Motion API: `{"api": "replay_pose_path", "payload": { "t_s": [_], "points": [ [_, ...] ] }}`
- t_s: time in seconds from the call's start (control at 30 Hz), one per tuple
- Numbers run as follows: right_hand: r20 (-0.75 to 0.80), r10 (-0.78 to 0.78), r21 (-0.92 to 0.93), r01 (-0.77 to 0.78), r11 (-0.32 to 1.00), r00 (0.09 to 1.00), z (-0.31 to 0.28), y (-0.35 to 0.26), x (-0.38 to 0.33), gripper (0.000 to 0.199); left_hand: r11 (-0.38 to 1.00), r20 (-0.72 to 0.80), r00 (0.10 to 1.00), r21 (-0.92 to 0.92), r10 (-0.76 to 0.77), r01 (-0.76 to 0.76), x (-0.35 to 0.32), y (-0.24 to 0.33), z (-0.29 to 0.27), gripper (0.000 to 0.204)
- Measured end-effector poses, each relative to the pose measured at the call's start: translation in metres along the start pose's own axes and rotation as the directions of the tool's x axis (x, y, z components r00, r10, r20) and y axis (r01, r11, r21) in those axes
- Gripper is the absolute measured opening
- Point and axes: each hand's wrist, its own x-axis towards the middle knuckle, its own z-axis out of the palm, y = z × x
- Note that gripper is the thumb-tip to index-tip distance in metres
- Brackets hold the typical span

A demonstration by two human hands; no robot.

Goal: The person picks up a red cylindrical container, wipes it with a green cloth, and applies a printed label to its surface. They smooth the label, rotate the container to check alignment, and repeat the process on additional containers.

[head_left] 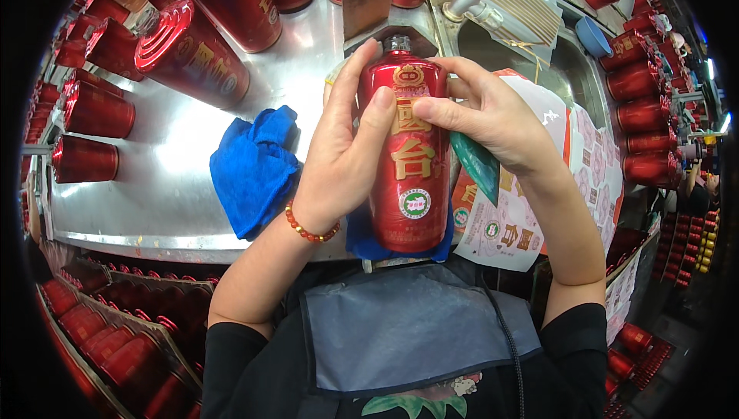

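A glossy red bottle (pixel 408 223) with raised gold characters and a green-and-white round emblem lies or leans in front of me, its clear neck pointing away. My left hand (pixel 339 138) wraps its left side, thumb along the front. My right hand (pixel 496 115) grips the right shoulder, thumb pressed on the upper gold character. A flat green blade-like piece (pixel 476 163) is tucked under my right palm; its upper end is hidden. Beneath the bottle's lower end shows a blue cloth (pixel 360 228). Left of my wrist lies another crumpled blue cloth (pixel 254 169).
Red bottles (pixel 192 57) stand along the left and back of the metal table (pixel 165 215). Printed sheets (pixel 504 227) lie at the right, beside a sink (pixel 566 73) with a pipe. A blue bowl (pixel 592 36) sits beyond. Crates of red bottles (pixel 146 365) fill the lower left.
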Motion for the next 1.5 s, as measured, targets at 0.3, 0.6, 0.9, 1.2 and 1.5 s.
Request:
{"api": "replay_pose_path", "payload": {
  "t_s": [0.3,0.6,0.9,1.2,1.5],
  "points": [
    [0.032,0.015,0.048,-0.017,0.999,0.999,-0.005,0.003,-0.007,0.079,0.997,0.066,0.997,0.069,-0.033,0.028,-0.005,0.002,-0.011,0.071],
    [0.034,0.025,0.005,-0.026,1.0,0.999,-0.003,-0.001,-0.007,0.084,1.0,0.096,0.995,0.015,-0.028,0.027,-0.004,0.003,-0.011,0.074],
    [0.067,0.124,0.179,-0.134,0.975,0.99,-0.011,0.029,-0.041,0.093,0.99,0.057,0.99,0.056,-0.129,0.126,-0.031,0.0,-0.011,0.087],
    [0.101,0.12,0.25,-0.142,0.958,0.988,0.002,0.042,-0.046,0.093,0.995,0.069,0.993,0.025,-0.097,0.095,-0.033,0.003,-0.003,0.091],
    [-0.053,0.119,0.076,-0.114,0.991,0.992,-0.006,0.037,-0.034,0.081,0.991,0.036,0.996,0.111,-0.085,0.081,-0.031,-0.001,-0.01,0.084]
  ]
}}
